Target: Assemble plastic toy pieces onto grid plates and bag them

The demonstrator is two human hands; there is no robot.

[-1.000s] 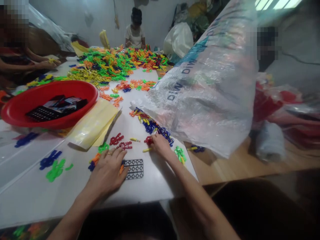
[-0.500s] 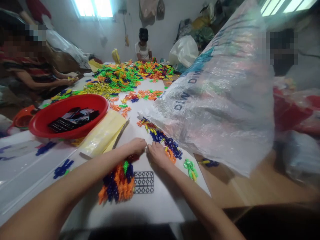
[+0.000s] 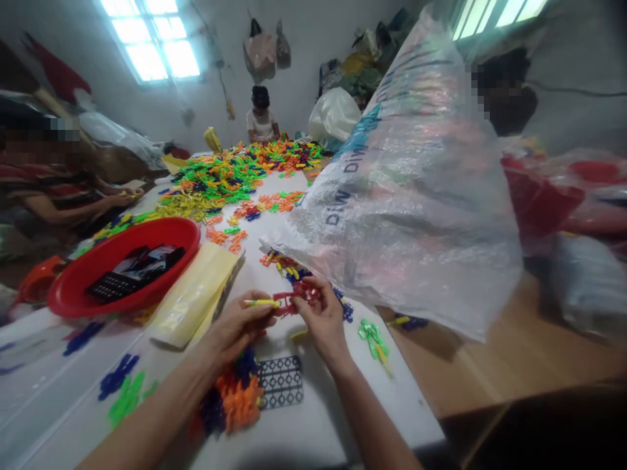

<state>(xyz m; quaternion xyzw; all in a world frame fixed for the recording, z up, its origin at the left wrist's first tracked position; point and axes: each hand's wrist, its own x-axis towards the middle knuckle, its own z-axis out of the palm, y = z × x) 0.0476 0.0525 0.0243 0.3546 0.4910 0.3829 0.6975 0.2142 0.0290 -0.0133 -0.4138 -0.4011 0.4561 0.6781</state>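
Observation:
My left hand (image 3: 245,323) is closed in a pinch on a slim yellow plastic piece (image 3: 261,303). Its tip meets a red plastic figure-like piece (image 3: 300,298), which my right hand (image 3: 324,320) grips between thumb and fingers. Whether the two pieces are joined I cannot tell. Below the hands, a black plastic grid (image 3: 281,382) lies flat on the white table. Beside it, partly under my left forearm, is a pile of orange and dark blue pieces (image 3: 238,399). More dark blue pieces (image 3: 347,311) lie just behind my right hand.
Left of my hands are a folded yellow packet (image 3: 193,297) and a red basin (image 3: 81,277) holding black grids. A big translucent sack (image 3: 406,215) leans over the table's right side. Green pieces (image 3: 373,343) lie near that edge. A large colourful heap (image 3: 230,173) and other people are farther back.
Both hands have lifted from the table and turned, bringing the red and yellow pieces into view between them. The camera view has shifted, so the scene sits lower and farther left.

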